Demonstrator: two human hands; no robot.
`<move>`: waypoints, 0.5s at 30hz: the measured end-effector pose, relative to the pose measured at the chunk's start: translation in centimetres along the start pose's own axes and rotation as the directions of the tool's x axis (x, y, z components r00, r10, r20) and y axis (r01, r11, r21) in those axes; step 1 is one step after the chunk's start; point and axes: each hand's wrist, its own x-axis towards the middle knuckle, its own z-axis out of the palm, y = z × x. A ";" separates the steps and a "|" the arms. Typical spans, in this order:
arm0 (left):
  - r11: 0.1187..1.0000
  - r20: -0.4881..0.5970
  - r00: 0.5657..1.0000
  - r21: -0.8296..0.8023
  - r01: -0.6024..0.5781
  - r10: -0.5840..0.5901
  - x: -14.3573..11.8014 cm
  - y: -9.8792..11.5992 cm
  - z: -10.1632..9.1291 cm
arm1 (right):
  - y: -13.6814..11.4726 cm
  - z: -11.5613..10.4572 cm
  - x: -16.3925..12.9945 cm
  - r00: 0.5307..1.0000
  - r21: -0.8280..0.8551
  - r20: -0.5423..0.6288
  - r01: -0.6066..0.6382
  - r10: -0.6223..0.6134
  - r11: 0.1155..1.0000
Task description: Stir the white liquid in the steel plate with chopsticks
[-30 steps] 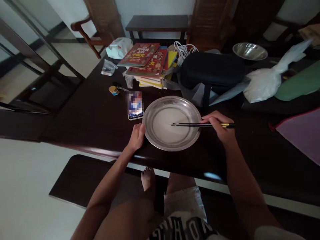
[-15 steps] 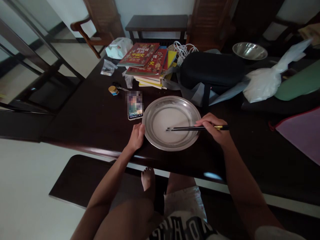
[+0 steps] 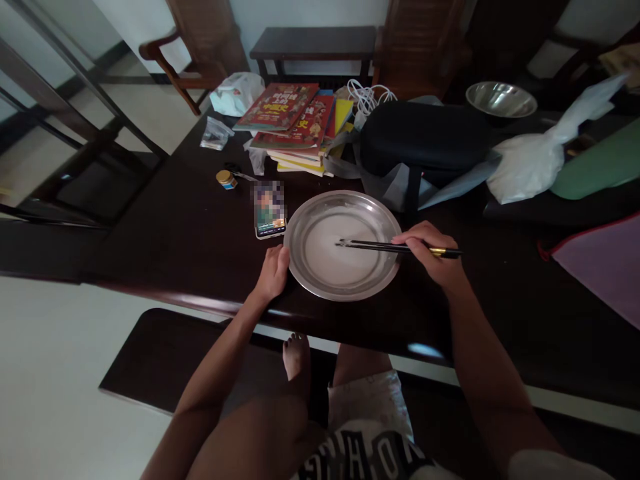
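A round steel plate [image 3: 310,217] with a pale film in its bottom lies on the dark wooden table [image 3: 190,247] in front of me. My left hand [image 3: 273,272] rests against the plate's left rim with the fingers curled on the table. My right hand [image 3: 433,252] holds a pair of black chopsticks [image 3: 373,246] with gold ends; their tips hover over the plate's middle. A phone [image 3: 270,212] with a lit screen lies just left of the plate.
Behind the plate lie a stack of books [image 3: 295,127], a black case [image 3: 425,140], white cables [image 3: 367,99], plastic bags [image 3: 530,163], a steel bowl [image 3: 501,100] and a small gold-lidded jar [image 3: 226,179]. A bench [image 3: 160,360] runs under the table's near edge.
The chopstick tips slid left and towards me in the plate, then back up and slightly right. My left hand stayed on the rim.
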 end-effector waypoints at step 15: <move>1.000 0.006 1.000 -0.024 0.006 -0.006 0.0 0.0 0.0 | 0.1 -0.2 -0.1 0.997 0.036 -0.060 -0.039 0.042 0.999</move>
